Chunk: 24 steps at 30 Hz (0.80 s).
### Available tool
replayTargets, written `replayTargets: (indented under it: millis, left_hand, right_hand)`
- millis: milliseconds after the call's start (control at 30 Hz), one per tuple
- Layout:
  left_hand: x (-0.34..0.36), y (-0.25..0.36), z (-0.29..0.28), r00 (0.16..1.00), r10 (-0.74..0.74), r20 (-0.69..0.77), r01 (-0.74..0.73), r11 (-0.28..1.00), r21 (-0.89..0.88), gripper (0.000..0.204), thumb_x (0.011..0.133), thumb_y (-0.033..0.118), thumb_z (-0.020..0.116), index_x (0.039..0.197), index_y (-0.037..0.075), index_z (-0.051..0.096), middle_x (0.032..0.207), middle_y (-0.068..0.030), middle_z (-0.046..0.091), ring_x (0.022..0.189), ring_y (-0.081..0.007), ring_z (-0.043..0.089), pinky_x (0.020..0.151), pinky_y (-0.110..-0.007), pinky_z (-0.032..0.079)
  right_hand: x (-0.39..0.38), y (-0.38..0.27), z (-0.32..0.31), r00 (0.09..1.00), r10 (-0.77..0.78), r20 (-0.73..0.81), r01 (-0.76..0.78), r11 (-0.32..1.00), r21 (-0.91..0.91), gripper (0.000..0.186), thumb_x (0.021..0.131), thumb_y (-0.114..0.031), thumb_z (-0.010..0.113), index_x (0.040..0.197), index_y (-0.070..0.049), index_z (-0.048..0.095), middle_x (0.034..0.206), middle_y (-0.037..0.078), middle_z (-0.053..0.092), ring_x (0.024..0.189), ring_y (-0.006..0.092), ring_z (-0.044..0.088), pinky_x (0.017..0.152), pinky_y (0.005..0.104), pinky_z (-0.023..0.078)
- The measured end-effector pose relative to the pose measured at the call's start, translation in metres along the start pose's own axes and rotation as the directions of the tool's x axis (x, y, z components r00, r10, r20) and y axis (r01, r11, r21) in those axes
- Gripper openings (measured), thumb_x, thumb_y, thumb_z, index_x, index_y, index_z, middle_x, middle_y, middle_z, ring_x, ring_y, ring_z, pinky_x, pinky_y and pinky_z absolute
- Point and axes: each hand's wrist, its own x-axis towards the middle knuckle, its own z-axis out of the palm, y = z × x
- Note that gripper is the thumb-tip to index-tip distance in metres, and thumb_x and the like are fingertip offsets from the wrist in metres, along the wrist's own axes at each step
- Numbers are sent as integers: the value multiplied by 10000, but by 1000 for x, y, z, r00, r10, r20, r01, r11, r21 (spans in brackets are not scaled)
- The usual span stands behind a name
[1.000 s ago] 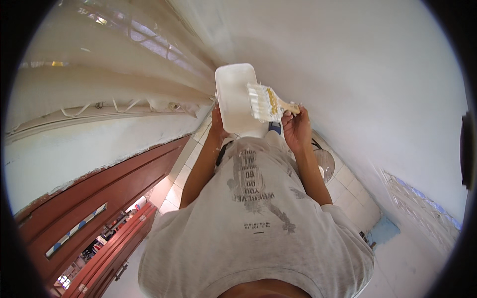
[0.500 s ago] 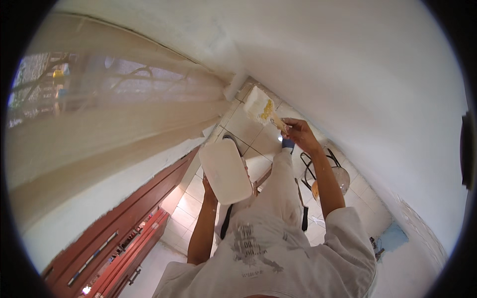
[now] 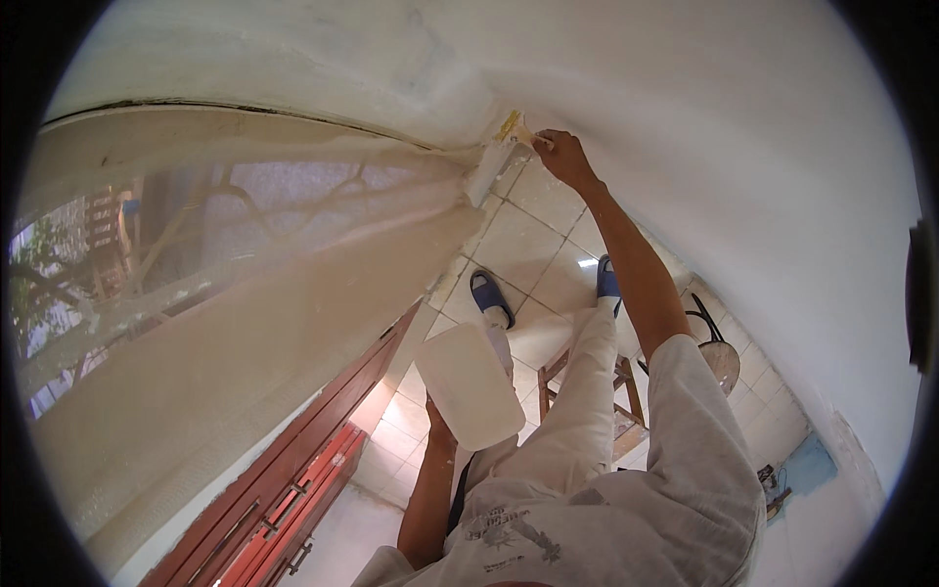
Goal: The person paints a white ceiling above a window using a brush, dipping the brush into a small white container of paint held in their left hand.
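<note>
My right hand (image 3: pixel 563 159) is stretched far forward, closed around the handle of a wide paintbrush (image 3: pixel 511 127). The brush is smeared white and yellow, and its head is up at the corner where the two walls meet. From this angle I cannot tell whether its bristles press on the wall. Close to my body, my left hand (image 3: pixel 439 428) grips a whitish, rounded rectangular container (image 3: pixel 471 386) from its left side. Most of the left hand's fingers are hidden by the container.
A wooden stool or step (image 3: pixel 629 435) is by my legs, and a round-topped stool (image 3: pixel 722 364) stands near the right wall (image 3: pixel 763 196). Sheer plastic or cloth (image 3: pixel 323 264) covers the window on the left, above red louvred shutters (image 3: pixel 284 499). Tiles (image 3: pixel 518 240) cover the floor.
My right hand has carried the brush forward and up, from above the floor to the wall corner. The container in my left hand now appears slightly lower and farther right.
</note>
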Motion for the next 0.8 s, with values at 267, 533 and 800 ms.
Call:
replayTargets:
  millis: [267,533,800]
  left_hand:
    - [2,5,-5,999,-41,23,41,999,-34,538,1022,471,393,1410,104,460,1265,-115,615,1102,-279,651,879,-429,587]
    - [-24,47,101,907,-147,395,183,982,-54,855,930,667,364,1529,62,288,1428,-231,478,1238,-444,538,1075,-620,379]
    - [3,35,58,889,-114,444,111,993,31,832,940,652,364,1528,67,294,1425,-221,482,1215,-408,568,1062,-610,394]
  right_hand:
    - [12,-75,-19,998,69,-15,-67,992,105,435,924,-388,650,1064,18,719,878,182,728,802,300,705,768,386,532]
    - [-35,-234,-116,997,2,-77,30,913,406,356,955,-320,657,1040,22,710,701,-44,527,631,49,401,558,244,355]
    - [5,-60,-12,999,47,7,-46,919,391,315,968,-329,627,1063,-39,705,726,-11,576,649,86,474,622,269,421]
